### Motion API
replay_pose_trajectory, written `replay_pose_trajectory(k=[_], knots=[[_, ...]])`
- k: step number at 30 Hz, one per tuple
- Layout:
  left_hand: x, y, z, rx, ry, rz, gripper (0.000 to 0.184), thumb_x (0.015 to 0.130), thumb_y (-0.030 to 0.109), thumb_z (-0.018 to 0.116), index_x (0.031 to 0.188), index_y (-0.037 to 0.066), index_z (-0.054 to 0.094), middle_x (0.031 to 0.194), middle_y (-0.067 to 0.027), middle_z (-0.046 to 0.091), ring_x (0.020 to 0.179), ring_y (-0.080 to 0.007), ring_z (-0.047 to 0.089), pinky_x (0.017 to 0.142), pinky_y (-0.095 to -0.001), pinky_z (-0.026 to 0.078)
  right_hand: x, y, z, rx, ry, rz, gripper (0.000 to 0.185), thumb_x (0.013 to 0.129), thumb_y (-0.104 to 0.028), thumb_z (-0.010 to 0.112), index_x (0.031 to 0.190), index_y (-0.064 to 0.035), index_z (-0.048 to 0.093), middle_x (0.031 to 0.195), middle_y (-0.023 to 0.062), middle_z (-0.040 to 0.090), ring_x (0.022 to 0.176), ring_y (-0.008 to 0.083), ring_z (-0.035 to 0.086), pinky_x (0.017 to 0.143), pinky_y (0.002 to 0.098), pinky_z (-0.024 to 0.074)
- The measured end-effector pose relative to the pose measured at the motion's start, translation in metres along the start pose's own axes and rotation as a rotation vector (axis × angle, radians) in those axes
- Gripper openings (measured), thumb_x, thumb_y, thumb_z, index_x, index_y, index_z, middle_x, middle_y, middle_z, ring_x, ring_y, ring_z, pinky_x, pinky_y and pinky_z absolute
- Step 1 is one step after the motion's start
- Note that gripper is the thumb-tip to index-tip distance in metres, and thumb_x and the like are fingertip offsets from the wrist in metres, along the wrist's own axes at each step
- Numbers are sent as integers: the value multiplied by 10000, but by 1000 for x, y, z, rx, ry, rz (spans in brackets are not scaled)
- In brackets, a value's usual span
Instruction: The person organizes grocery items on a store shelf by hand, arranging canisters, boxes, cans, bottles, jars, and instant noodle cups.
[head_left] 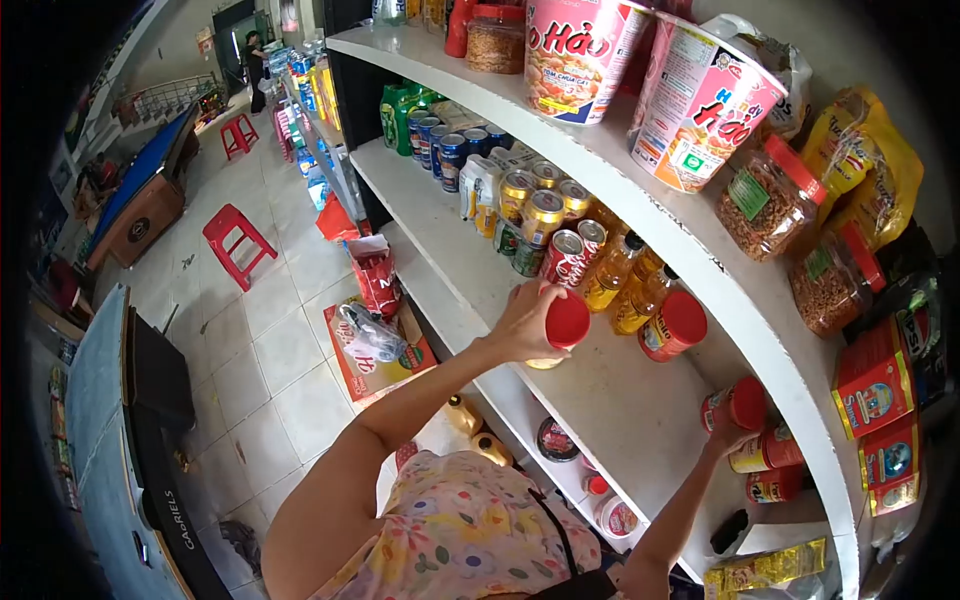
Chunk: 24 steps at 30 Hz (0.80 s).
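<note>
Upper left of the frame: a long pool table with a blue playing surface (pixel 150 180). Left of centre: a red plastic stool (pixel 240 245) on pale floor tiles (pixel 275 345); near it, a red printed cardboard box (pixel 415 362).

Upper centre: blue metal drink cans (pixel 453 158), upright in rows on a white painted shelf (pixel 640 400).

Centre: left hand (pixel 528 322), fingers curled round a cylindrical jar with a bright red lid (pixel 567 320), above the shelf's front edge; cannot tell whether its base touches. Just behind: gold metal cans (pixel 543 212), red metal cans (pixel 562 260) and dark-capped bottles of amber liquid (pixel 606 275).

Right of centre: one upright red-lidded jar with a red label (pixel 672 328), untouched.

Lower right: right hand (pixel 735 438), narrowed round the lower part of a red-lidded, red-labelled jar (pixel 742 402) at shelf level; cannot tell whether it is lifted. Far right: red printed packets (pixel 876 380).
</note>
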<state>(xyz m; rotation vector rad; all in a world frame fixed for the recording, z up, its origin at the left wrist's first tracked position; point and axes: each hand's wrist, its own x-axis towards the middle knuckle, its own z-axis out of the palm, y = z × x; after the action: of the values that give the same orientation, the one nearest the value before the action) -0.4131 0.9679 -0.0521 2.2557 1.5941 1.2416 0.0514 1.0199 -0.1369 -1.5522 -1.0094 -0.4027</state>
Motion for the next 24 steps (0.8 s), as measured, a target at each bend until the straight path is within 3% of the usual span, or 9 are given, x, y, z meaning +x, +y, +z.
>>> replay_pose_trajectory(k=[1,2,4,6,8,10,16,22,24], knots=[[0,-1,-6,-14,-21,4,825,507,346,858,1156,98,413,1188,-157,436,1148,-355,431,964,-461,356,0,-4,-5,35,-71,98,1005,531,-321,891,1332,-38,354,1196,169,556,1067,306,554,916,430,462],[-1,-1,-9,-48,-36,-55,828,512,331,857,1170,99,411,1196,-150,438,1144,-343,449,963,-437,377,-2,-4,-10,-163,-74,156,985,505,-388,890,1288,-39,405,1153,180,577,1050,322,561,892,449,457],[-4,3,-8,-47,-27,-103,822,534,283,847,1202,103,404,1205,-140,437,1144,-327,474,949,-393,428,-8,-21,-23,-137,-50,71,1030,490,-394,890,1312,-37,383,1163,195,567,1065,351,552,896,458,448],[-2,0,-7,-50,-28,-104,820,535,281,849,1202,98,408,1195,-143,446,1132,-325,486,936,-402,436,-29,-21,-35,-154,21,-183,1033,513,-379,885,1337,-38,363,1194,191,545,1076,355,542,917,447,436],[3,1,-13,-95,-57,-121,813,536,271,852,1197,92,413,1181,-140,458,1120,-320,496,921,-407,446,-55,-29,-47,353,-155,-62,1053,536,-385,879,1365,-44,325,1231,182,515,1104,335,526,934,426,428],[5,-2,-16,-125,-39,-81,825,522,257,864,1190,82,414,1165,-135,470,1105,-328,497,920,-413,442,-80,-93,-83,326,-366,225,1007,561,-345,877,1350,-48,327,1231,172,516,1119,299,521,936,407,432],[7,-13,-19,-116,-68,9,816,511,238,868,1174,95,414,1174,-130,465,1109,-332,491,922,-410,443,-129,-193,-96,372,-526,179,956,542,-270,896,1296,-40,357,1196,168,540,1094,274,554,931,379,462],[12,-30,-26,-128,-51,-57,835,511,210,866,1190,102,392,1198,-127,452,1128,-317,489,934,-405,451,-157,-253,-55,430,-607,210,986,543,-243,892,1308,-39,303,1178,190,563,1073,298,585,890,398,506],[14,-33,-29,-150,-63,-74,907,512,195,866,1262,107,362,1233,-125,431,1152,-311,478,940,-407,453,-167,-259,-36,460,-599,194,993,554,-244,887,1314,-37,283,1177,196,564,1070,310,588,886,407,508]])
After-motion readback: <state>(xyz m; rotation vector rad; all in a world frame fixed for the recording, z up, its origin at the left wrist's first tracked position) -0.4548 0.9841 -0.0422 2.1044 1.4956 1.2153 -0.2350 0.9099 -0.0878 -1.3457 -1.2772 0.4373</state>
